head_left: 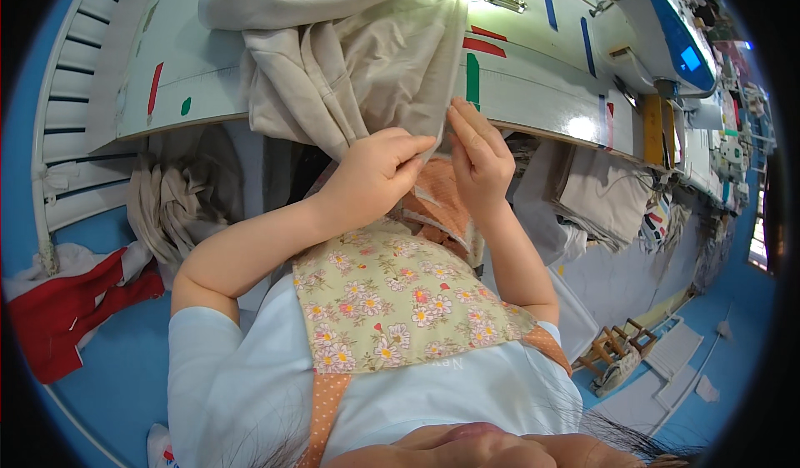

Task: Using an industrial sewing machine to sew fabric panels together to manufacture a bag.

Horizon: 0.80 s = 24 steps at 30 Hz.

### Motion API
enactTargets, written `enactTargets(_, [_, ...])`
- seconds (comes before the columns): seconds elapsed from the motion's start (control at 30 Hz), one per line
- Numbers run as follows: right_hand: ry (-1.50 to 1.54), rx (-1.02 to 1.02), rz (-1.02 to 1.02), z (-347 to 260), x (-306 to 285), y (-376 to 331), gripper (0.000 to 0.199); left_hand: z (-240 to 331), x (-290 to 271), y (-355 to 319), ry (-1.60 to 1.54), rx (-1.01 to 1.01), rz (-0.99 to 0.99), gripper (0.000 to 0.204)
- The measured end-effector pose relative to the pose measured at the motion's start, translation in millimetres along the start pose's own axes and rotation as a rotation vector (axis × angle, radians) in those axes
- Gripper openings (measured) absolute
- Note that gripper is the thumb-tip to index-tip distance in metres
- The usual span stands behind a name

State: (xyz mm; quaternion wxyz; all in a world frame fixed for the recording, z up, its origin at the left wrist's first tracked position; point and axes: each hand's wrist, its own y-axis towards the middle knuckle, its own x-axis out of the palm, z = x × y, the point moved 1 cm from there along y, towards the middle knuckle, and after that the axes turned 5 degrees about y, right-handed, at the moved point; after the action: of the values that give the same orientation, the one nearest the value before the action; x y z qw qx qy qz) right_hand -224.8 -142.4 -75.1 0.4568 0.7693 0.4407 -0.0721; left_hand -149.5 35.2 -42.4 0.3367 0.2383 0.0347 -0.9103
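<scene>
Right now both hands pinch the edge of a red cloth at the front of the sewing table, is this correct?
Not quite: the cloth is beige, not red. The head view shows the left hand and the right hand pinching its edge at the front of the sewing table.

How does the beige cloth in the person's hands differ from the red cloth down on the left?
The beige cloth is pale, heaped on the sewing table and pinched by the left hand and right hand. The red cloth is bright, lies low beside the table, and nobody touches it. Both are crumpled fabric.
</scene>
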Motion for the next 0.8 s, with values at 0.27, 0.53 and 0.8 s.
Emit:
enactTargets(0.27, [-0.097, -0.146, -0.029, 16.0, 0.6, -13.2, 0.038, -9.4, 8.9, 12.3, 0.164, 0.179, -0.097, 0.028])
enactTargets(0.53, [-0.112, -0.204, -0.084, 19.0, -0.8, -16.0, 0.035, -7.0, 3.8, 18.1, 0.211, 0.17, -0.168, 0.027])
enactTargets(0.8, [-0.128, -0.24, -0.101, 20.7, -1.3, -12.0, 0.035, -3.2, -3.2, 26.0, 0.183, 0.071, -0.248, 0.025])
